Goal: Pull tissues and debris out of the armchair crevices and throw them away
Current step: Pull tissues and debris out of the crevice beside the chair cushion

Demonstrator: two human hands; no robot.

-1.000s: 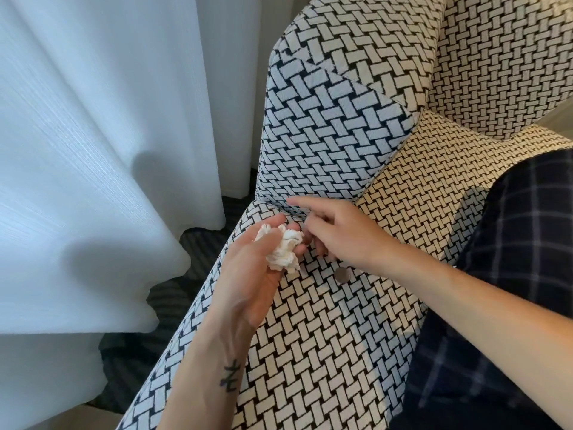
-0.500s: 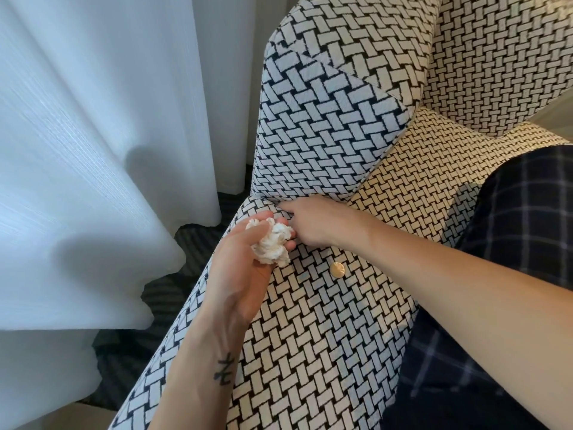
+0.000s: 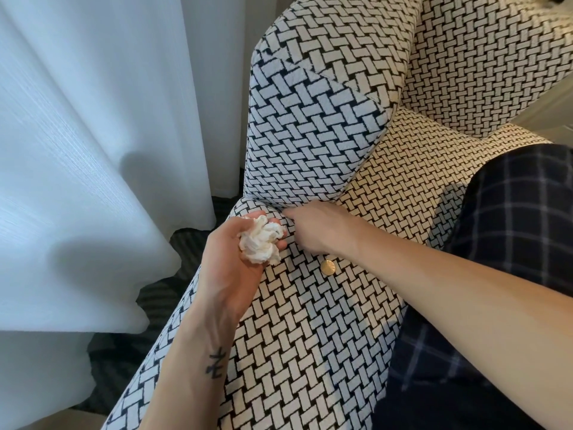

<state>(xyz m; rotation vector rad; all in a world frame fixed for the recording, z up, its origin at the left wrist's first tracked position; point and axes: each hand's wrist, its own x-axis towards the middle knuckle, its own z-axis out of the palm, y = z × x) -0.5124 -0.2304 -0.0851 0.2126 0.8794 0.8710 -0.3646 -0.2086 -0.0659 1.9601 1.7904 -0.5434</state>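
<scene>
Spotter: White curtain (image 3: 93,150) hangs on your left, dark carpet (image 3: 167,290) below it, woven armchair (image 3: 310,352) under both your arms. Where's the catch?

Logger: Crumpled tissue (image 3: 262,243) sits in your left hand (image 3: 235,268), fingers curled round it, just above the seat's front corner. Your right hand (image 3: 325,234) is at the crevice (image 3: 269,207) where seat meets padded arm (image 3: 310,135). Its fingertips are tucked out of sight, so I can't tell whether they pinch anything or nothing.

Spotter: Risks?

Logger: Three, by my reading.
- The wad bulges past your left fingers. A slack grip could drop it over the seat edge onto the carpet.
- A coin (image 3: 327,267) lies on the seat just below your right wrist. A dragging forearm could sweep it off or back into the gap.
- Soft tissue wedged in a tight seam may tear if you yank it.

Spotter: Room?

Logger: The seat edge runs under your left forearm, with the curtain near beyond it. The padded arm walls off the far side of the crevice. Your checked trouser leg (image 3: 511,243) fills the right of the seat. Open ground is the seat strip between your forearms, so draw back along that. No bin in view.
</scene>
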